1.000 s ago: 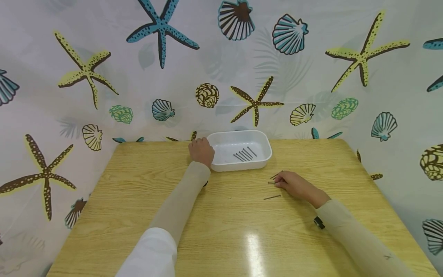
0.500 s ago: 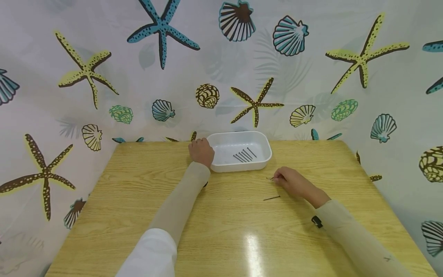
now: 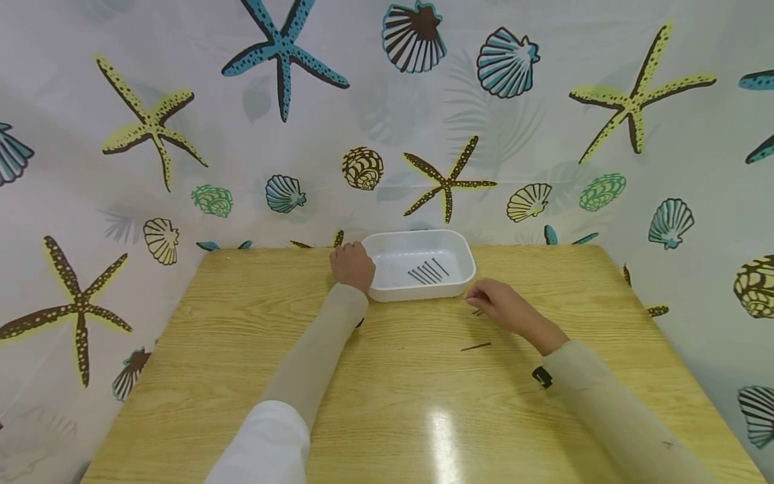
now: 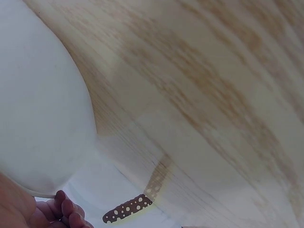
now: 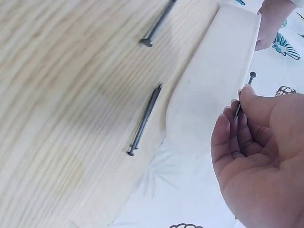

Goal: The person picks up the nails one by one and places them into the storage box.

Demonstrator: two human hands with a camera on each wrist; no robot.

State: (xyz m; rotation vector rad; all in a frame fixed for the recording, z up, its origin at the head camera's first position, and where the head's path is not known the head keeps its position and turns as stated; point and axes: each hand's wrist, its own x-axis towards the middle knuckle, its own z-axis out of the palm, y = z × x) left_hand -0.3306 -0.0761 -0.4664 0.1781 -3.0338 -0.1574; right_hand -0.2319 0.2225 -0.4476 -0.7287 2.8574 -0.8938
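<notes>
Right grip (image 3: 500, 306): nearly closed, thumb and fingertips pinching one held nail (image 5: 251, 80), its head poking out past the thumb; it is just off the tray's front right corner.
Left grip (image 3: 353, 265): fingers and thumb curled on the rim at the tray's left end; the gap between them is small.
Tray (image 3: 417, 294): white, oblong, upright, with rounded corners.
In the tray: a slanting row of nails (image 3: 428, 271) lies side by side on the bottom, right of the tray's middle.
Outside the tray: what looks like a close pair of nails (image 5: 145, 119) lies near its front right corner, partly hidden by the hand from above; a single nail (image 3: 476, 347) lies farther in front.
Worktop (image 3: 387, 390): wood-grained, under the tray.
Cloth (image 3: 363, 101): shell-and-starfish print, behind the tray.
</notes>
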